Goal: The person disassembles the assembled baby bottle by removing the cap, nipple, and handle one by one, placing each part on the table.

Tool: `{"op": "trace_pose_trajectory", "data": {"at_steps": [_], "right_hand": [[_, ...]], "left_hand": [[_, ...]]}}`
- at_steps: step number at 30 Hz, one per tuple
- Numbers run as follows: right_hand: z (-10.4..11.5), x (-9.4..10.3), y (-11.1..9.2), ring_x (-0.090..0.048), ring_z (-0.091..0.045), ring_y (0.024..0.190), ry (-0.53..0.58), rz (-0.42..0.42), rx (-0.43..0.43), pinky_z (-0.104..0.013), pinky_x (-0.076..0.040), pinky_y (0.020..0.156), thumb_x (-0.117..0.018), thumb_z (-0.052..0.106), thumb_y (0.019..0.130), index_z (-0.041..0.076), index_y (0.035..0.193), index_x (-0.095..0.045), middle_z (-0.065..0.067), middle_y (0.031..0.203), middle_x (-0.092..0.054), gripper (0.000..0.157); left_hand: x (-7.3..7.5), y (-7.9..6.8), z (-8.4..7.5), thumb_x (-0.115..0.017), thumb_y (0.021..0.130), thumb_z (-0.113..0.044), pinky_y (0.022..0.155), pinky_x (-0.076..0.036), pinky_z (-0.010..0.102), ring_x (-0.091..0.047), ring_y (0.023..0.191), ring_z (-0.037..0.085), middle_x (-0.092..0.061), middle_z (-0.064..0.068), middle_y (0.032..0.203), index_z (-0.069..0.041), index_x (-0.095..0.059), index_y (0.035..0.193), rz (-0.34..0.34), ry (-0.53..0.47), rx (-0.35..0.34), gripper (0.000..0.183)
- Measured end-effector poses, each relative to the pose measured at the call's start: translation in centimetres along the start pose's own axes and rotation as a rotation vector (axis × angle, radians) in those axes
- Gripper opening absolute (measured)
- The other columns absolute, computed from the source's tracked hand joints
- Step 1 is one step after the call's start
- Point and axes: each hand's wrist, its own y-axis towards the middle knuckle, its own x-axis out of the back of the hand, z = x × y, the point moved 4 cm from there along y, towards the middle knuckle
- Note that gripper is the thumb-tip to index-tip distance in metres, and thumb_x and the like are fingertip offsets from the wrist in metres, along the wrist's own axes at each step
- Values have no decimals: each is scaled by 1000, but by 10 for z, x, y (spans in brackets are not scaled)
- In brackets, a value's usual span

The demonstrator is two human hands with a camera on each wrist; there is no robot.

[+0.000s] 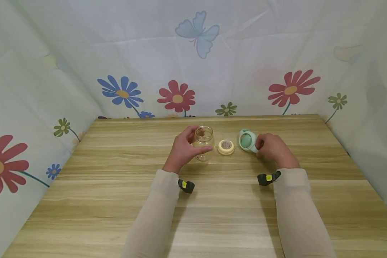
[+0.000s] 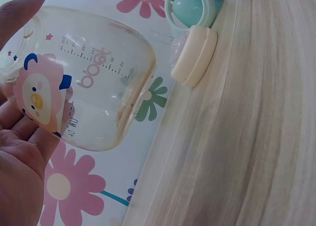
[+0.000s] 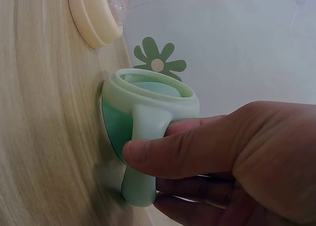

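Observation:
My left hand (image 1: 184,148) holds a clear baby bottle (image 1: 204,141) around its side, thumb in front and fingers behind. The bottle has no lid on and stands upright in the head view; a pink lion print and measuring marks show in the left wrist view. My right hand (image 1: 275,148) pinches the handle of a pale green ring-shaped piece (image 3: 153,105) with a darker green rounded part inside. Between the two hands, a cream bottle collar (image 1: 226,147) with a clear teat sits on the table.
A wood-grain table (image 1: 225,211) spreads around the hands. Behind it hangs a white curtain (image 1: 142,53) printed with flowers and a butterfly. Small black wrist cameras (image 1: 186,186) hang beside both sleeves.

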Motion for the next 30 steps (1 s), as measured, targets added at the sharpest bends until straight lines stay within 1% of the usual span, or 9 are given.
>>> {"op": "trace_pose_trajectory", "data": {"at_steps": [3, 7, 9, 16, 22, 27, 30], "right_hand": [[0, 0, 0, -51, -29, 86, -2, -2, 3, -33, -43, 70, -70, 3, 83, 4, 97, -61, -14, 93, -60, 17], [-1, 0, 0, -51, -29, 87, 1, 0, 1, -33, -44, 70, -70, 3, 83, 4, 97, -62, -14, 93, -60, 17], [-1, 0, 0, -51, -29, 87, 3, 0, 1, -33, -44, 70, -70, 3, 83, 4, 97, -62, -14, 93, -60, 17], [-1, 0, 0, -51, -29, 86, 2, 1, 4, -32, -44, 69, -70, 3, 83, 4, 98, -62, -14, 93, -60, 16], [-3, 0, 1, -51, -29, 87, 4, 3, 6, -32, -44, 70, -70, 4, 84, 4, 98, -62, -14, 94, -60, 16], [-3, 0, 1, -51, -29, 87, 11, 0, 9, -32, -45, 70, -70, 4, 84, 4, 98, -62, -14, 95, -60, 16], [-3, 0, 1, -51, -29, 87, 16, -3, 9, -32, -45, 70, -70, 3, 84, 4, 98, -62, -14, 95, -60, 17]], "left_hand": [[0, 0, 0, -87, 66, -45, 108, -43, 40, -58, 122, 13, -67, -9, 122, -30, -57, 126, -2, 3, 6, 69], [0, 0, 0, -87, 66, -45, 109, -42, 40, -58, 123, 14, -67, -9, 122, -30, -57, 126, -5, 4, 6, 69], [0, 0, 0, -87, 65, -47, 109, -42, 40, -58, 123, 14, -66, -7, 123, -30, -57, 126, -7, 4, 4, 70], [0, 1, -1, -87, 65, -46, 109, -42, 42, -58, 122, 16, -65, 6, 128, -27, -58, 125, -14, -10, -14, 69], [1, 0, -2, -87, 65, -47, 108, -43, 41, -58, 122, 14, -65, 4, 127, -28, -57, 126, -22, -5, -4, 71], [2, 2, 0, -87, 65, -46, 111, -40, 40, -57, 124, 14, -65, -2, 126, -22, -55, 130, -40, 0, -2, 76], [3, 2, 1, -86, 67, -45, 113, -38, 40, -55, 126, 16, -64, -2, 127, -21, -55, 132, -56, 2, -5, 76]]}}
